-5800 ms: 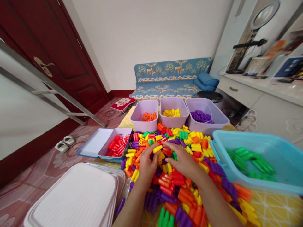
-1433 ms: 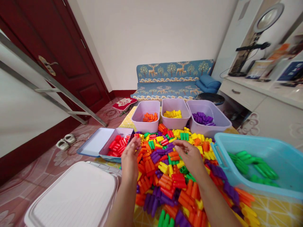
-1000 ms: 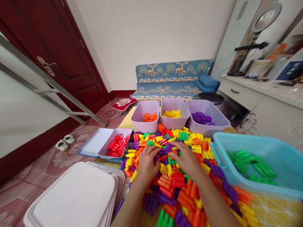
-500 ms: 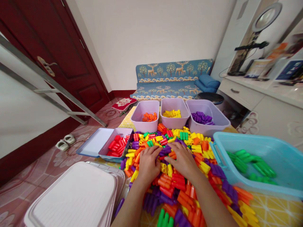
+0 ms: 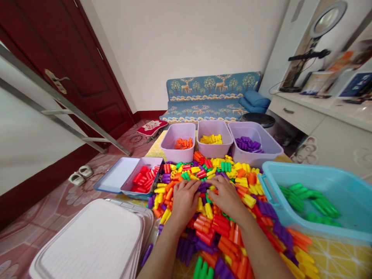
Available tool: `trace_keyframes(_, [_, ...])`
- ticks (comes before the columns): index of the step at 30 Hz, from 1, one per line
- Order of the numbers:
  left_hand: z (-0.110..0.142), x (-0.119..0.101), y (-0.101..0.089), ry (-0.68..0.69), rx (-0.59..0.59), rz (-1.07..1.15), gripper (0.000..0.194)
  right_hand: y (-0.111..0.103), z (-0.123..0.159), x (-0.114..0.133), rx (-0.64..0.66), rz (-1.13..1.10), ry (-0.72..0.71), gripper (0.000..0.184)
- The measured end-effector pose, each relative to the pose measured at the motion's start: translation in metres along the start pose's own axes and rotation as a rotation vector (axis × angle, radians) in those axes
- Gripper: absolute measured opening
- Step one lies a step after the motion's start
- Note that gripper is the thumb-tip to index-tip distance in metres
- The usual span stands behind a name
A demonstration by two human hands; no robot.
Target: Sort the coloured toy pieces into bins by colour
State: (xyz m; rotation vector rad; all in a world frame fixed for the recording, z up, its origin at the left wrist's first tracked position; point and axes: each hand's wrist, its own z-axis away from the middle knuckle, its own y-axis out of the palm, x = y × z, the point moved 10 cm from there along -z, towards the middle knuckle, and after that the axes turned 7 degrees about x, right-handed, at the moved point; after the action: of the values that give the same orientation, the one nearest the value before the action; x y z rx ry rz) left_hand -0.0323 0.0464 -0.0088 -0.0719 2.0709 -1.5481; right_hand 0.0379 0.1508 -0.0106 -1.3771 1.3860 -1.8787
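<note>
Both my hands rest on a heap of ridged plastic building pieces in red, orange, yellow, purple and green. My left hand (image 5: 186, 198) lies palm down on the left of the heap's middle, its fingers stretched forward and partly apart. Opposite it, my right hand (image 5: 225, 193) reaches inward, thumb and forefinger spread. A purple piece (image 5: 204, 186) lies between the two sets of fingertips, close to both. Yellow pieces (image 5: 208, 210) and a red piece (image 5: 221, 225) sit just below the hands. What lies under my palms and curled fingertips is hidden.
Three lilac bins hold orange pieces (image 5: 183, 144), yellow pieces (image 5: 210, 139) and purple pieces (image 5: 248, 145). A blue tub (image 5: 325, 172) at right holds green pieces; a hinged box (image 5: 125, 185) at left holds red ones. Stacked white lids (image 5: 87, 236) lie at lower left.
My fingers have shifted slightly on the heap, with the right thumb moving to the right. Green pieces now show in the gap between my hands. The bins are unchanged.
</note>
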Motion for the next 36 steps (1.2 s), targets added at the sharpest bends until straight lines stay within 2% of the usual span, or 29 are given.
trace_keyframes(5, [0.0, -0.001, 0.0, 0.004, 0.007, 0.032, 0.043, 0.005, 0.001, 0.001, 0.037, -0.035, -0.013, 0.05])
trace_keyframes(11, [0.002, 0.002, -0.003, -0.012, -0.028, 0.081, 0.045, 0.0, -0.001, -0.002, -0.035, -0.115, -0.051, 0.061])
trace_keyframes(16, [0.002, 0.005, -0.003, -0.019, -0.043, 0.115, 0.046, -0.003, 0.001, 0.006, -0.058, -0.173, -0.099, 0.05])
trace_keyframes(22, [0.005, -0.005, -0.007, 0.087, -0.097, 0.143, 0.044, -0.013, 0.002, 0.012, -0.12, -0.249, -0.149, 0.017])
trace_keyframes(26, [0.005, -0.003, -0.008, 0.076, -0.121, 0.134, 0.04, -0.027, 0.005, 0.004, -0.241, -0.448, -0.126, 0.016])
trace_keyframes(28, [0.005, -0.001, -0.008, 0.056, -0.125, 0.133, 0.036, -0.032, 0.006, -0.003, -0.273, -0.575, -0.105, 0.021])
trace_keyframes(30, [0.005, 0.0, -0.008, 0.045, -0.129, 0.139, 0.033, -0.03, 0.006, -0.005, -0.212, -0.669, -0.113, 0.03])
trace_keyframes(32, [0.004, 0.001, -0.008, 0.043, -0.136, 0.145, 0.033, -0.025, 0.006, -0.005, -0.085, -0.676, -0.134, 0.033])
trace_keyframes(34, [0.004, 0.002, -0.007, 0.049, -0.144, 0.147, 0.033, -0.022, 0.008, -0.009, 0.033, -0.61, -0.13, 0.027])
trace_keyframes(36, [0.004, 0.002, -0.006, 0.059, -0.15, 0.146, 0.033, -0.025, 0.011, -0.018, 0.088, -0.572, -0.102, 0.021])
